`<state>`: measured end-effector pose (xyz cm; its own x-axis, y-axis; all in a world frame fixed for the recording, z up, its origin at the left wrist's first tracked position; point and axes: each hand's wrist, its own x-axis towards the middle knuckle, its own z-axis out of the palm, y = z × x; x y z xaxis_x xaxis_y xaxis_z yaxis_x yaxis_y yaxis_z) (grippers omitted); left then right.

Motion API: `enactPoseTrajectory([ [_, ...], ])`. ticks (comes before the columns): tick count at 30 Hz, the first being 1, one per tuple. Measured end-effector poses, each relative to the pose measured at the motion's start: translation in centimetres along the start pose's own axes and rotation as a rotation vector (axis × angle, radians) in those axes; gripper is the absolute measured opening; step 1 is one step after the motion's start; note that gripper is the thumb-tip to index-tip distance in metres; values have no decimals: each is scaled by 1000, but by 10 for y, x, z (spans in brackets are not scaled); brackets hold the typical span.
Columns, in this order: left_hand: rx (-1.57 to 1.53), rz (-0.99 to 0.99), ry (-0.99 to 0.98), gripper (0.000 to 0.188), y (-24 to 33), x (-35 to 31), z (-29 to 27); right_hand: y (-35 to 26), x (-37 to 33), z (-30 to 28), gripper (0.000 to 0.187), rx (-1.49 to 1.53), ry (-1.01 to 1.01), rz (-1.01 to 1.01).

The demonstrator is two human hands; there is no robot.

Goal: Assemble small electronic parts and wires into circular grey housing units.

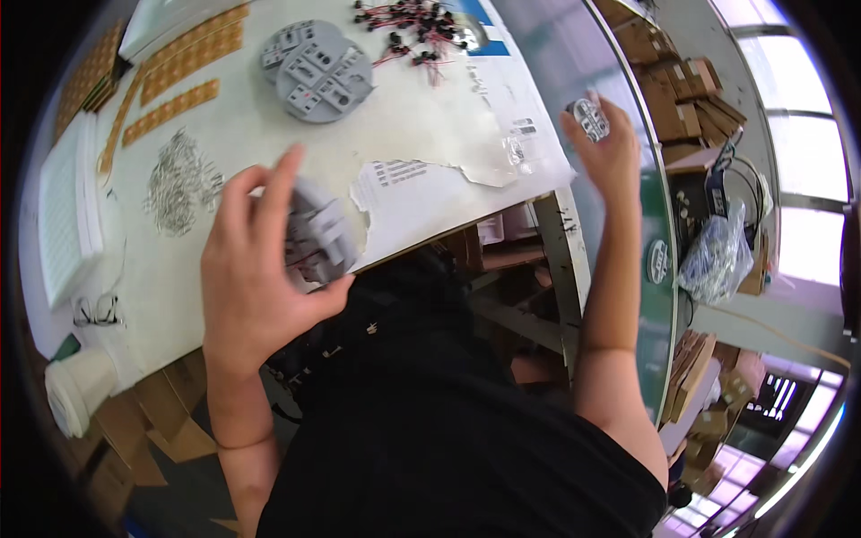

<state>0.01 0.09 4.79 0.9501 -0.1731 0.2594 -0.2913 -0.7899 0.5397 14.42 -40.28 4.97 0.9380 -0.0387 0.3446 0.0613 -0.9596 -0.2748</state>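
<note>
My left hand (247,269) is wrapped round a grey plastic housing (320,235) above the table's near edge. A bit of red wire shows low on the housing, and its far side is hidden by my fingers. Out to the right, my right hand (613,148) grips a small round grey part (589,119) with dark and light details on its face, over the green-edged strip beside the table. A similar grey part (657,261) lies on that strip nearer to me. Farther back on the table rest grey round housings (325,76), overlapping each other.
Black components with red wires (417,31) lie heaped at the back. Small metal pieces (179,188) are piled at left, near tan panel strips (170,112). Glasses (97,310) and a white bin (81,390) are at far left. Torn paper (421,202) covers the table's right part. A bagged bundle (717,255) stands beyond the strip.
</note>
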Motion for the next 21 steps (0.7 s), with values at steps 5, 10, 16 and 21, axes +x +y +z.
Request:
enactPoseTrajectory([
  [5,-255,39,167,102,-39,-9,3,144,30,11,98,-116,-212,258],
  [10,-336,-26,250,106,-59,-30,35,88,31,19,93,504,-233,34],
  [16,-278,-107,133,111,-47,-40,25,-16,13,38,71,449,-353,-320],
  [21,-321,-264,4,111,-52,-44,9,-45,8,21,32,630,-313,-3],
])
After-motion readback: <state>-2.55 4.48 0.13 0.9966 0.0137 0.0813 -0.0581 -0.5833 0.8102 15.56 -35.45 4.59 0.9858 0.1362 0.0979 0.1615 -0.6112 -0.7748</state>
